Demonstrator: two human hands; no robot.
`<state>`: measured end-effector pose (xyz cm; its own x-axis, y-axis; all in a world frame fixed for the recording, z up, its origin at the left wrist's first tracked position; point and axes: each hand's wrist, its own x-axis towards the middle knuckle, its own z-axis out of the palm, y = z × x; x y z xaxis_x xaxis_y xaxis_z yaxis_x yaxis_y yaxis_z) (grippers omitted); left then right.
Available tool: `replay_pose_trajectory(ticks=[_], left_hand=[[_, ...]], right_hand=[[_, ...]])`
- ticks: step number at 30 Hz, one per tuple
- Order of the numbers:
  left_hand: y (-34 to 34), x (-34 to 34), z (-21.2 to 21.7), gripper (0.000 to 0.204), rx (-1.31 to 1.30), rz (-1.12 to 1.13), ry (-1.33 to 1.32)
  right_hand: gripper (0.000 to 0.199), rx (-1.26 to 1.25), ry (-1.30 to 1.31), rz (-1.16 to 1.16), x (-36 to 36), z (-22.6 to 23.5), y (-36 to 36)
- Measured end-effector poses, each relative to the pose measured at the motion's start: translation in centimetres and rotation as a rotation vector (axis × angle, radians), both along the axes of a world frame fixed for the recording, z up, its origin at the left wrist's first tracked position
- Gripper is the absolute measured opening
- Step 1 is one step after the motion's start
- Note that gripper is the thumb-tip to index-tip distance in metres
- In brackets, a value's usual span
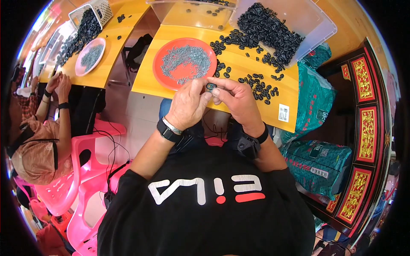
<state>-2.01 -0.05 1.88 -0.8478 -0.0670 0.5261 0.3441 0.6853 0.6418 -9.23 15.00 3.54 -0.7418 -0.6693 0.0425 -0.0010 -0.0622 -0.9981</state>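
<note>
My right hand (239, 99) pinches a small black oval part with two holes (211, 86) between thumb and forefinger, just above the table's near edge. My left hand (188, 103) meets it there, thumb and fingers drawn together against the part's left side. Whatever lies inside the left fingertips is hidden. Right behind my hands is a red plate (159, 71) holding many thin silver metal pieces (188, 59). More loose black oval parts (260, 88) are scattered to the right of the plate.
A clear plastic bin (322, 32) spills black parts onto the yellow table (145, 81). Another clear box (171, 13) stands at the back. Green printed sacks (316, 164) lie to the right. On the left, a person (40, 147) works at another table beside pink chairs (81, 170).
</note>
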Motion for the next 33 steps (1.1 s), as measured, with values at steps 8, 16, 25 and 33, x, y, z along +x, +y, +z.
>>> replay_pose_trajectory(ticks=[8,16,25,33], left_hand=[[0.12,0.05,-0.12,0.024,-0.016,0.002,0.075],[0.25,0.09,-0.26,0.024,0.027,-0.002,0.091],[0.16,0.0,-0.49,0.026,0.015,-0.004,0.083],[0.22,0.0,-0.46,0.026,-0.007,-0.006,0.087]], right_hand=[[0.027,-0.02,0.083,0.014,0.18,-0.04,0.05],[0.037,0.006,0.1,0.088,0.09,0.43,0.64],[0.037,0.017,0.082,0.095,0.05,0.48,0.73],[0.035,-0.002,0.067,0.089,0.26,0.86,0.72]])
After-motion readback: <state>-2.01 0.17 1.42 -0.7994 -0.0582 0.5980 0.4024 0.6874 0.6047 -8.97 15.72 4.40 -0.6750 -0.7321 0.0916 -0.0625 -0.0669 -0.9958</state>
